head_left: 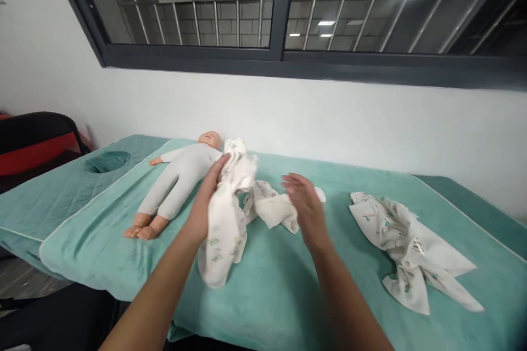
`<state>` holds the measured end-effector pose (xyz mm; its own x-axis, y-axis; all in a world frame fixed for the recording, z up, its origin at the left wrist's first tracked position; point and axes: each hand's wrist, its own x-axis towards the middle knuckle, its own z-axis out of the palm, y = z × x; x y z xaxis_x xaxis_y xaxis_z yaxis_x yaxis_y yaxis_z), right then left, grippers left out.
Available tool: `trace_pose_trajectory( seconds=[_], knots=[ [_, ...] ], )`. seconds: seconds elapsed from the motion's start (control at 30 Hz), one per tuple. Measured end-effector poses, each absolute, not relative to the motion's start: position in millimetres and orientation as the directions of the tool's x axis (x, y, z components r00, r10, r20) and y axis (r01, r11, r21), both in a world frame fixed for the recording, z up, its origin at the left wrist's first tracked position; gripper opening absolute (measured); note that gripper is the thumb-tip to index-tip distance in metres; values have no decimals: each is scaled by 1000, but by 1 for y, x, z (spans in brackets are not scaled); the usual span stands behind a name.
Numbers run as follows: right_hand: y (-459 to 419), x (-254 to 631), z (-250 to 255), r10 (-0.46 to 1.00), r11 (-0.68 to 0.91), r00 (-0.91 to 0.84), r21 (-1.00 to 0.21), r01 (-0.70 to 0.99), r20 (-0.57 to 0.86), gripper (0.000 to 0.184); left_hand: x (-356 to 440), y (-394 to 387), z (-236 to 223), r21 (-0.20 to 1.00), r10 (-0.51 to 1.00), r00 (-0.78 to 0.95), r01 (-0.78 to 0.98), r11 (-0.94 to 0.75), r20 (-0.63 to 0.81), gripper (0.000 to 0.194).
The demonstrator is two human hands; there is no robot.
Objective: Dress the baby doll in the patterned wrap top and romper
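My left hand (pixel 208 197) grips a white printed baby garment (pixel 226 214) and lifts it, so that part hangs down over the teal towel (pixel 272 290). My right hand (pixel 305 205) hovers beside it with fingers stretched out, just over the garment's trailing end (pixel 274 208) that lies on the towel. A baby doll (pixel 177 184) in a plain white bodysuit lies on its back to the left, head toward the wall.
A second crumpled printed garment (pixel 407 247) lies on the towel at the right. The towel covers a teal padded table (pixel 53 197) with a round face hole (pixel 107 161). A red and black seat (pixel 33 142) stands at far left. A white wall and barred window are behind.
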<state>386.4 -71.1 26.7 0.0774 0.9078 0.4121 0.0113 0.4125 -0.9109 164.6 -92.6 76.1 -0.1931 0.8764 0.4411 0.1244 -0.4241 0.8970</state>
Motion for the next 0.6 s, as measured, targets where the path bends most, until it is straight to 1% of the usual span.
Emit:
trace_pose_trajectory(
  seconds=[0.03, 0.07, 0.1, 0.13, 0.17, 0.23, 0.27, 0.3, 0.33, 0.37, 0.4, 0.43, 0.5, 0.57, 0.6],
  knots=[
    [-78, 376, 35, 933, 341, -86, -936, -86, 348, 40, 171, -96, 73, 882, 880, -99, 137, -450, 465, 56],
    [-83, 366, 43, 937, 282, -176, -951, -126, 301, 44, 176, -100, 69, 872, 882, 23, 143, -469, 471, 55],
    [-86, 359, 48, 942, 227, -221, -965, -133, 252, 46, 179, -102, 66, 871, 878, 139, 127, -474, 458, 53],
    [-88, 354, 51, 953, 188, -217, -975, -121, 211, 46, 182, -104, 63, 883, 872, 219, 83, -463, 437, 53],
    [-89, 352, 53, 966, 159, -189, -981, -109, 178, 43, 183, -105, 61, 901, 875, 251, 17, -432, 415, 54],
    [-88, 352, 51, 979, 109, -156, -983, -145, 131, 33, 183, -105, 57, 930, 914, 179, -121, -346, 363, 59],
    [-87, 353, 50, 979, 86, -166, -978, -191, 119, 29, 182, -106, 56, 940, 936, 132, -153, -305, 326, 62],
    [-87, 354, 49, 976, 66, -186, -969, -236, 112, 27, 181, -106, 54, 956, 956, 113, -147, -255, 272, 63],
    [-86, 355, 49, 973, 55, -204, -964, -261, 111, 26, 180, -106, 53, 976, 970, 132, -109, -190, 203, 61],
    [-85, 355, 49, 971, 60, -209, -964, -259, 116, 27, 178, -107, 51, 991, 977, 168, -55, -125, 133, 56],
    [-84, 357, 51, 971, 79, -201, -969, -233, 127, 28, 176, -108, 50, 997, 979, 190, -2, -79, 78, 46],
    [-83, 358, 53, 974, 110, -175, -975, -194, 145, 29, 173, -109, 49, 998, 984, 170, 37, -57, 50, 35],
    [-79, 363, 60, 977, 188, -82, -974, -125, 199, 30, 166, -111, 49, 995, 997, 3, 60, -79, 79, 16],
    [-76, 371, 69, 963, 269, 17, -959, -90, 269, 30, 159, -113, 55, 986, 968, -187, 38, -161, 165, 10],
    [-75, 374, 73, 950, 312, 45, -947, -75, 309, 29, 156, -114, 59, 979, 949, -242, 23, -201, 201, 9]
  ],
)
